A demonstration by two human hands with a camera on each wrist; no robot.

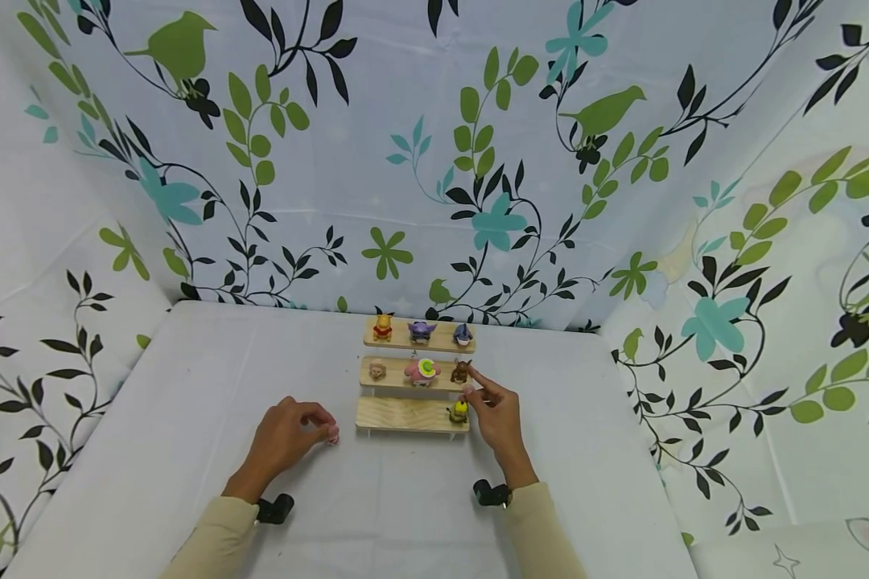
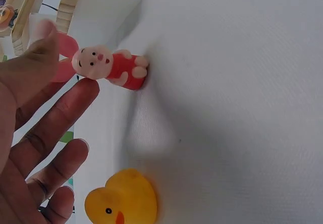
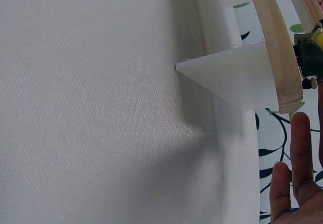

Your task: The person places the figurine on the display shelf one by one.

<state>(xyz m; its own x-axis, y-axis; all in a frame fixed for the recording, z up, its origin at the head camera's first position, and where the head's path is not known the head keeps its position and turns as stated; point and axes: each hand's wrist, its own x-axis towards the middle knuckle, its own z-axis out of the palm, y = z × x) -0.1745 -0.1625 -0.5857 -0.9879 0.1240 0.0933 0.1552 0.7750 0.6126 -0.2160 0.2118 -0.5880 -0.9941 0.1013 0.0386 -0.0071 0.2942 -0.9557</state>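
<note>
My left hand (image 1: 290, 438) pinches a small pink piglet figurine (image 2: 106, 65) by its ears, between thumb and fingers. The figurine has a red body, and its base is right at the white tabletop. A yellow toy duck (image 2: 123, 199) sits near the curled lower fingers in the left wrist view; in the head view it is hidden. My right hand (image 1: 498, 414) is at the right end of a three-tier wooden display stand (image 1: 398, 414). Its index fingertip is at a brown figurine (image 1: 460, 371) on the middle tier, with the thumb by the shelf's edge.
A yellow bear (image 1: 382, 327), a purple figurine (image 1: 421, 331) and a blue one (image 1: 463, 334) stand on the top tier. The middle tier bears a beige figurine (image 1: 377, 371) and a pink one (image 1: 422, 371). A dark green and yellow figurine (image 1: 459, 412) is on the bottom tier's right end.
</note>
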